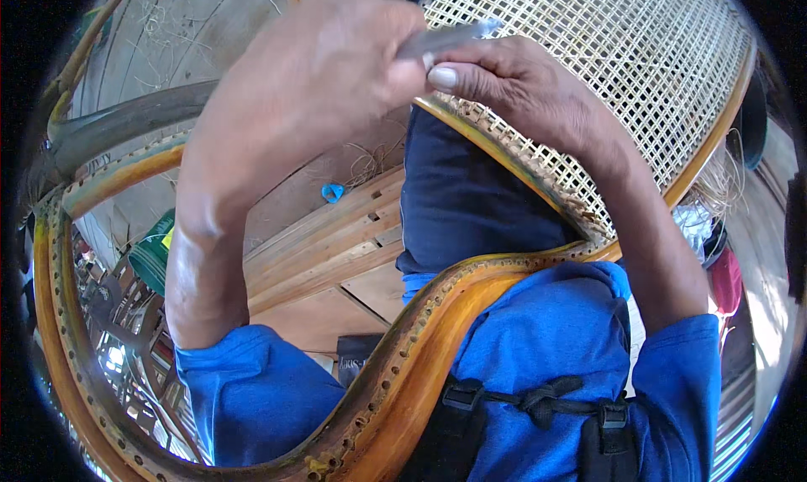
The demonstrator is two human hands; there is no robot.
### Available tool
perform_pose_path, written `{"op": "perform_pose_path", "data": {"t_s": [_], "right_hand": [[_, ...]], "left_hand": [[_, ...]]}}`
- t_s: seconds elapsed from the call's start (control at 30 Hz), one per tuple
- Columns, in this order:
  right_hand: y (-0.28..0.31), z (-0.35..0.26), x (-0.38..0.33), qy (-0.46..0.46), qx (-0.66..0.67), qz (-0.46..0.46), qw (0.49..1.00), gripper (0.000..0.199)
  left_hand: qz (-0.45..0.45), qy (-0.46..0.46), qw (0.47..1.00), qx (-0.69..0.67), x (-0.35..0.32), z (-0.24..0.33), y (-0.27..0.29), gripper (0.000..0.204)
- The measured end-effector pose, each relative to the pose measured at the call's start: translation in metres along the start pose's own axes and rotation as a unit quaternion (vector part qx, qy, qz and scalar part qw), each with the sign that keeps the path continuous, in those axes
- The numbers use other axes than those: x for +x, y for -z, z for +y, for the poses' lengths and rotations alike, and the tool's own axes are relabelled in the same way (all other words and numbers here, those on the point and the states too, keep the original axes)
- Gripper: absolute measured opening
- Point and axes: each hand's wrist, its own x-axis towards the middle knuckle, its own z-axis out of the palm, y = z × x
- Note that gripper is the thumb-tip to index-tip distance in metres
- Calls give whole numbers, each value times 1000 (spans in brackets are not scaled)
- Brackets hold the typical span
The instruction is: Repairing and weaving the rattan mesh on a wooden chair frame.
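Observation:
My left hand is raised close to the camera, closed around the end of a slim grey metal tool that sticks out to the right. My right hand meets it from the right, thumb and fingers pinching the same tool above the woven cane panel of a chair. The panel's curved orange-brown wooden frame with a row of drilled holes runs across my lap. What the tool's tip touches is hidden by my fingers.
A wooden plank platform lies below, with a small blue scrap on it. Another curved cane frame arcs along the left edge. A green object sits lower left. Loose cane strands hang at right.

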Motion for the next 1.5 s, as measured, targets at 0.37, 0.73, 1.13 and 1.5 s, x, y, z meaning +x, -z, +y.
{"op": "perform_pose_path", "data": {"t_s": [0.37,0.73,1.13,1.5], "right_hand": [[-1,22,-41,-225,-241,66,942,19],[-11,13,-32,-274,-284,69,916,24],[-16,31,-37,-210,-404,45,889,25],[-28,36,-35,-97,-392,142,904,7]], "left_hand": [[-133,-33,985,108,63,-6,-65,24],[-157,-87,963,200,85,28,-40,16],[-170,-61,980,83,97,23,-60,20],[-257,-31,952,163,102,21,-58,17]]}}
